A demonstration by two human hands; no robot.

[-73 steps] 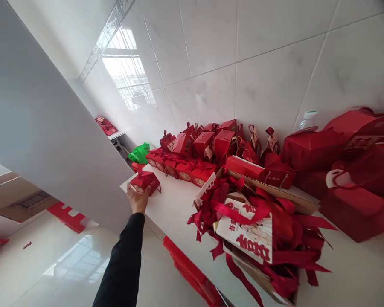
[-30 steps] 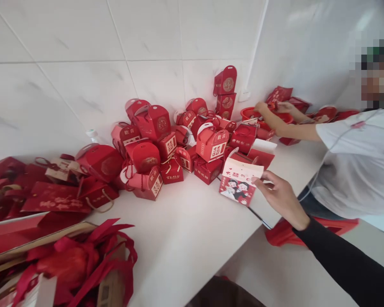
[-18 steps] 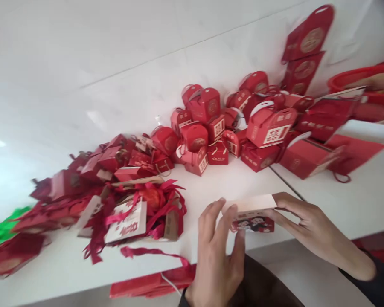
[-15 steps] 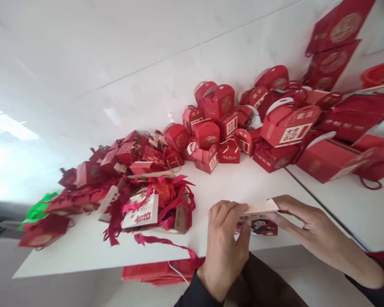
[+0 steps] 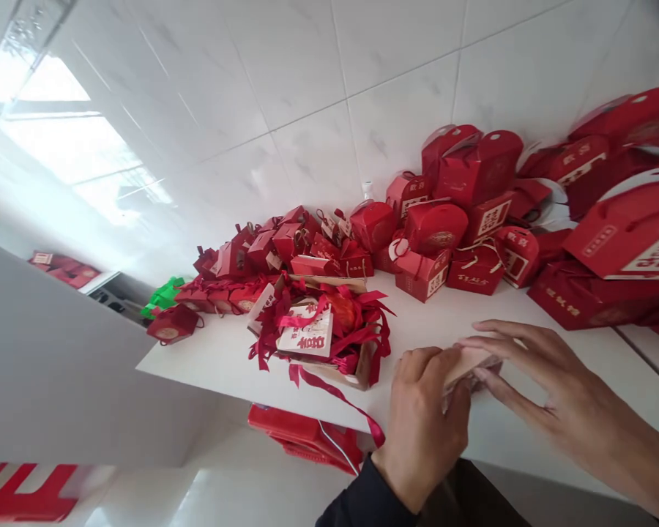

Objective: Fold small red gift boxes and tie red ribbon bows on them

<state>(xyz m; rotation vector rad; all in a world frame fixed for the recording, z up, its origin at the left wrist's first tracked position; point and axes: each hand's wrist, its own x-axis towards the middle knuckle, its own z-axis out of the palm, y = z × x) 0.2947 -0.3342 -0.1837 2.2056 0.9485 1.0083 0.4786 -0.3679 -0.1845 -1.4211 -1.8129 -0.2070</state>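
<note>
Both my hands are on a small flat gift box (image 5: pixel 472 364), white on top with a red printed side, lying on the white countertop (image 5: pixel 231 359) near its front edge. My left hand (image 5: pixel 424 421) curls its fingers around the box's left end. My right hand (image 5: pixel 543 380) lies over the box's right end with its fingers stretched out and pressed on it. Most of the box is hidden under my fingers.
A cardboard tray of red ribbons and a printed card (image 5: pixel 321 337) sits left of my hands. Several red gift boxes (image 5: pixel 461 212) are heaped along the tiled wall. A lone red box (image 5: pixel 171 324) sits at the counter's left corner, a green bag (image 5: pixel 165 294) behind it.
My right hand carried the printed box from the pile at the right to the counter's front edge. My left hand joined it, and both now press on the box. The view swung left.
</note>
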